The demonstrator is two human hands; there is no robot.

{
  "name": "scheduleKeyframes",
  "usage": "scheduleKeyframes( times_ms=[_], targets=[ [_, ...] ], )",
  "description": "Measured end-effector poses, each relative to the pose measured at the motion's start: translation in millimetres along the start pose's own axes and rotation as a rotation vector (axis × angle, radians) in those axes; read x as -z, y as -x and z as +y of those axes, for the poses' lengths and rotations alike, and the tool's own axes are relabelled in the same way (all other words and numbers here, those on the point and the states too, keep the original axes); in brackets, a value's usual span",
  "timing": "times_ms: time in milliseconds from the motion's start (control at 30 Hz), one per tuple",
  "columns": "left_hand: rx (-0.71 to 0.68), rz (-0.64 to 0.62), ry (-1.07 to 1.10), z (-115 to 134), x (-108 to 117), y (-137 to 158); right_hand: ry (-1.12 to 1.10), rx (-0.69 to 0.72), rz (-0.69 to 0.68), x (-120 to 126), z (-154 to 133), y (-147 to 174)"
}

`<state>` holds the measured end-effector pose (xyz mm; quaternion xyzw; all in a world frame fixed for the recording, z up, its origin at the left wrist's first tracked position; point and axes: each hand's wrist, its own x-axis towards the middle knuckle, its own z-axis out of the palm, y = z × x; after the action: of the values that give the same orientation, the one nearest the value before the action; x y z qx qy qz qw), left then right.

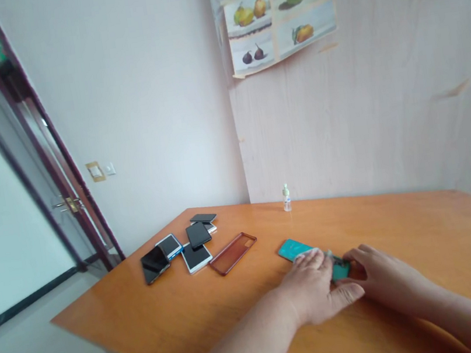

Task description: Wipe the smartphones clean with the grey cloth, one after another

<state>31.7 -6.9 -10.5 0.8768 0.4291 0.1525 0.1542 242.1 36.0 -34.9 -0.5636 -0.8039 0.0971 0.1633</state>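
A teal phone (296, 248) lies back up on the wooden table, in front of me and a little to the right. My left hand (318, 285) rests across its middle, fingers laid flat and the thumb stretched out to the right. Bent fingers of my right hand (370, 267) close on the phone's near right end, beside a small dark and pale patch that I cannot make out. Both hands hide much of the phone. To its left lies a clear reddish-brown phone case (234, 253).
Several phones lie at the table's left, among them a black one (155, 264), a white-edged one (197, 257) and a dark one (199, 235). A small spray bottle (286, 199) stands at the back edge of the table (150, 319), near the wall.
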Motion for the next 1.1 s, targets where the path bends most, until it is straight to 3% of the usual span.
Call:
scheduleKeyframes(
  times_ms=[100,200,267,367,433,500,633,700,767,900,967,1033,1100],
  targets=[
    [0.28,0.045,-0.031,-22.8,2.3,-6.0,-0.008,0.011,-0.007,-0.5,2.1,-0.1],
    [0.38,0.051,-0.045,-30.0,3.9,-5.8,-0.012,0.034,-0.005,-3.4,7.1,-1.8],
    [0.297,0.022,-0.038,-20.0,3.4,-2.0,-0.022,0.06,0.013,-6.9,11.8,-3.8],
    [0.007,-0.028,-0.019,3.9,0.2,3.5,-0.03,0.074,0.03,-11.2,16.7,-5.9],
    [-0.102,-0.029,-0.008,12.8,-2.1,3.9,-0.022,0.058,0.02,-11.3,16.5,-5.5],
    [-0.067,-0.002,-0.018,9.5,-3.3,0.7,-0.016,0.044,0.017,-8.9,13.4,-3.7],
    [0.268,0.069,-0.066,-19.6,-2.5,-9.8,-0.006,0.031,0.006,-1.3,4.2,0.6],
    [0.361,0.086,-0.08,-29.2,-1.6,-12.0,-0.004,0.023,-0.009,1.0,1.3,1.7],
    [0.331,0.075,-0.081,-27.9,-1.7,-10.4,-0.007,0.022,-0.007,1.4,0.4,2.0],
    [-0.035,0.033,-0.046,-5.6,-5.5,-4.4,0.003,0.026,0.02,-0.9,2.6,1.2],
    [-0.122,0.038,-0.038,-0.1,-7.7,-5.2,0.008,0.027,0.024,-1.7,3.6,1.1],
    [-0.053,0.058,-0.055,-5.1,-8.7,-9.2,0.01,0.03,0.021,-1.4,3.2,1.8],
    [0.114,0.087,-0.088,-18.5,-8.3,-14.4,0.013,0.031,0.019,0.2,0.8,3.2]
  ],
)
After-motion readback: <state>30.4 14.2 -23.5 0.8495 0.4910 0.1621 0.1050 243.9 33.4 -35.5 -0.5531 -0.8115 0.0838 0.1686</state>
